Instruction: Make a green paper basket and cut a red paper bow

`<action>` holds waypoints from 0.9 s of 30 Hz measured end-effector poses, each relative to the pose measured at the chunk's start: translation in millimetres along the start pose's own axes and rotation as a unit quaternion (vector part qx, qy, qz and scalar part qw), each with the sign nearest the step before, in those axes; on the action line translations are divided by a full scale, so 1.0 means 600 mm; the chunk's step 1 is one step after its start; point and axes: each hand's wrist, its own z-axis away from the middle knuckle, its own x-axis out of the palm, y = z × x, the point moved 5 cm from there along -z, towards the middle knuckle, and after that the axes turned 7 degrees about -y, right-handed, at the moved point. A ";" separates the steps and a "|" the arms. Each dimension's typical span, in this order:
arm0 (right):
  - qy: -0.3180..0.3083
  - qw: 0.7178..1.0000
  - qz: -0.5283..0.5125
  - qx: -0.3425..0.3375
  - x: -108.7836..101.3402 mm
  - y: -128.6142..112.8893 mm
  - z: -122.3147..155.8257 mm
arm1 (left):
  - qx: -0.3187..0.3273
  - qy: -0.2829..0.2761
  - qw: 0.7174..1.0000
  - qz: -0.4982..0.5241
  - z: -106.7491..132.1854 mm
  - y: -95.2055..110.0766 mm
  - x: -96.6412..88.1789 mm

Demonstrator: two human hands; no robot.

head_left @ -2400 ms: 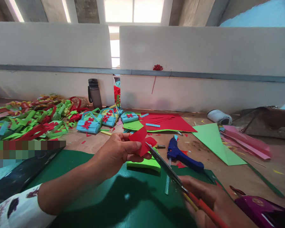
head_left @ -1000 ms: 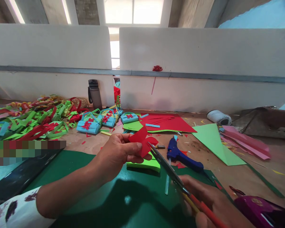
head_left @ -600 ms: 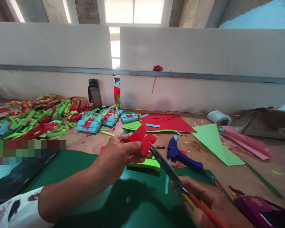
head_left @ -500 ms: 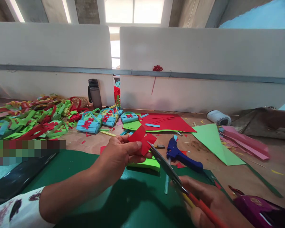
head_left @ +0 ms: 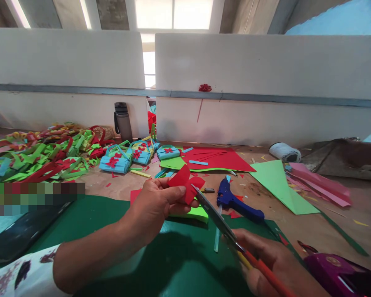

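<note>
My left hand (head_left: 160, 200) pinches a red paper flower (head_left: 182, 178) between thumb and fingers, holding it above the green mat. Its petals fan upward and to the right. In my right hand (head_left: 266, 251) is a pair of scissors (head_left: 218, 220), with orange and yellow on the handles. The blade tips touch or nearly touch the flower's right petals; the blades look close together. Beneath the flower lies a folded bright green paper piece (head_left: 191, 214). A blue glue gun (head_left: 235, 202) rests just right of the blades, with a clear glue stick at its rear.
Small blue paper bags (head_left: 115, 164) with red flowers stand at the back, beside a heap of coloured paper pieces (head_left: 58, 152) and a dark bottle (head_left: 123, 121). Red sheets (head_left: 222, 159), a light green sheet (head_left: 284, 185) and a purple object (head_left: 334, 268) lie rightward. A black phone-like object (head_left: 27, 231) sits left.
The red flower has turned slightly in my left hand, and its petals look more rounded and spread. The scissors stay almost in place at its right edge.
</note>
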 end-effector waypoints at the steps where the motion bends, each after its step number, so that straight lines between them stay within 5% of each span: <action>1: 0.006 1.000 -0.005 0.000 -0.002 0.000 0.001 | 0.000 0.001 1.000 -0.001 0.000 0.000 0.001; 10: 0.033 0.999 0.001 -0.031 -0.006 -0.026 -0.001 | 0.008 -0.002 1.000 0.003 0.001 0.000 0.000; 27: -0.021 0.997 0.066 -0.039 0.002 -0.035 -0.002 | 0.007 0.010 1.000 0.003 0.001 0.003 0.002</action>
